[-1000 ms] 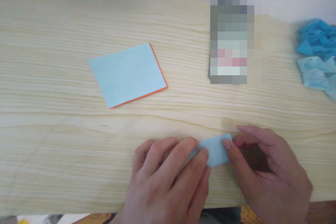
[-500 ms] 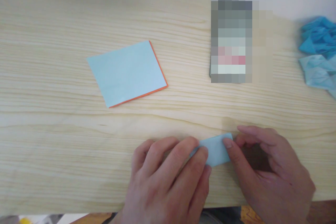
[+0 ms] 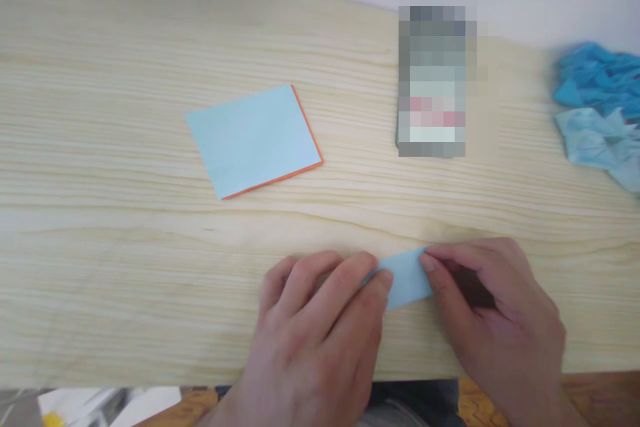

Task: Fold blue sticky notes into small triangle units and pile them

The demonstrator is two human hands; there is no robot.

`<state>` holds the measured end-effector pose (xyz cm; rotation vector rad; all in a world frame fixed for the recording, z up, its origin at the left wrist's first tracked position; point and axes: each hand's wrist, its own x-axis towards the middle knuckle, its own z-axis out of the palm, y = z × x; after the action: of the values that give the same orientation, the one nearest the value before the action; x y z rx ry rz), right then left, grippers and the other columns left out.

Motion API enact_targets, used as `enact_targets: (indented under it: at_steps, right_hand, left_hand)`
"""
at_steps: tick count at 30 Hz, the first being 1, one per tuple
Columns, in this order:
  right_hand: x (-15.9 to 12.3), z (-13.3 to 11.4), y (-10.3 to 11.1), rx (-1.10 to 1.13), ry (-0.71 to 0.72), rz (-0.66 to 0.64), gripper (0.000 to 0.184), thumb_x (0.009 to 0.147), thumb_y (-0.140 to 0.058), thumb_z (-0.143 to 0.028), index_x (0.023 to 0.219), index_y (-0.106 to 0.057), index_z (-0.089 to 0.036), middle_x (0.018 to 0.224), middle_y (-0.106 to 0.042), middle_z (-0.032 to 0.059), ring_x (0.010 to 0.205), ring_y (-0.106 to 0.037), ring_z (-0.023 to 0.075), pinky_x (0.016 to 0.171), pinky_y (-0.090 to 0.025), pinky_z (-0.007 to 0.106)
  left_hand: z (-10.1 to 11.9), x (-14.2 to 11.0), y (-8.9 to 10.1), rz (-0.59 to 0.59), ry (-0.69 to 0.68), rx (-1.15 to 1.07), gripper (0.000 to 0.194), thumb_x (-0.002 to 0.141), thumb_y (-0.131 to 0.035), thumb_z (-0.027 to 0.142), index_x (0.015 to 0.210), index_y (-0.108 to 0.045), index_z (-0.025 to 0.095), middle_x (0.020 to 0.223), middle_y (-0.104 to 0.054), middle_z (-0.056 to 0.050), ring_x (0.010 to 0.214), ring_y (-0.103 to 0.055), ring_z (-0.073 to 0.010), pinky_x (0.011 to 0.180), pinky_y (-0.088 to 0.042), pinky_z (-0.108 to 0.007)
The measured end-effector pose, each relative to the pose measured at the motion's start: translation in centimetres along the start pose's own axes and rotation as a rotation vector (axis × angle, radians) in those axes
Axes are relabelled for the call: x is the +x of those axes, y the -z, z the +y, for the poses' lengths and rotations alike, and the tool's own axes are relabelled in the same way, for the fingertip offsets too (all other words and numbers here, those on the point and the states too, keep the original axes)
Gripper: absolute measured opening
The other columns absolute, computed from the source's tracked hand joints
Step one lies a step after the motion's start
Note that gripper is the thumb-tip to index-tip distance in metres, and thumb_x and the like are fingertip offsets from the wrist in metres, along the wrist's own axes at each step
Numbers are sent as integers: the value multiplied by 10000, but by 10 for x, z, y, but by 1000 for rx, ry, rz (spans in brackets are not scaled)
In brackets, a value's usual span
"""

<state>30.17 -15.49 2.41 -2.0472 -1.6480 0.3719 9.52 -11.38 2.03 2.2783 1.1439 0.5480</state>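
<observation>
A small folded piece of light blue paper [image 3: 407, 279] lies near the table's front edge, between both hands. My left hand [image 3: 320, 320] covers its left end, fingers bent and pressed together on it. At the right end, the thumb and forefinger of my right hand [image 3: 500, 313] pinch the paper's edge close to its far corner. Part of the paper is hidden under the left fingers. Farther off to the left lies a stack of light blue paper [image 3: 255, 140] with orange showing along two edges.
A phone-shaped object [image 3: 433, 80], blurred by pixels, lies at the back of the wooden table [image 3: 100, 213]. Dark blue folded paper [image 3: 600, 80] and pale blue folded paper [image 3: 597, 140] sit at the far right. White sheets [image 3: 150, 407] show below the table's front edge.
My right forefinger has come down against the thumb, closing on the paper's right edge. My left hand stays on the paper. The view has shifted slightly.
</observation>
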Motion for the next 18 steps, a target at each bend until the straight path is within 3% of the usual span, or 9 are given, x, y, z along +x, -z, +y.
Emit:
enact_targets:
  at_steps: [9, 18]
  right_hand:
    - [-8, 9, -4, -24, 137, 85, 175, 891, -733, -246, 1066, -739, -237, 988, -701, 53, 930, -622, 224, 857, -508, 415]
    - [-17, 15, -9, -36, 169, 151, 208, 919, -697, -283, 1119, -747, -255, 1028, -689, 65, 997, -615, 239, 897, -512, 421]
  left_hand:
    - [3, -3, 1, 16, -20, 85, 286, 951, -664, 230, 1226, -715, 292, 1310, -709, 1, 1173, -579, -247, 1028, -387, -466]
    - [4, -5, -2, 39, -51, 109, 260, 965, -630, 243, 1207, -720, 267, 1337, -690, -41, 1211, -567, -274, 1035, -381, -485]
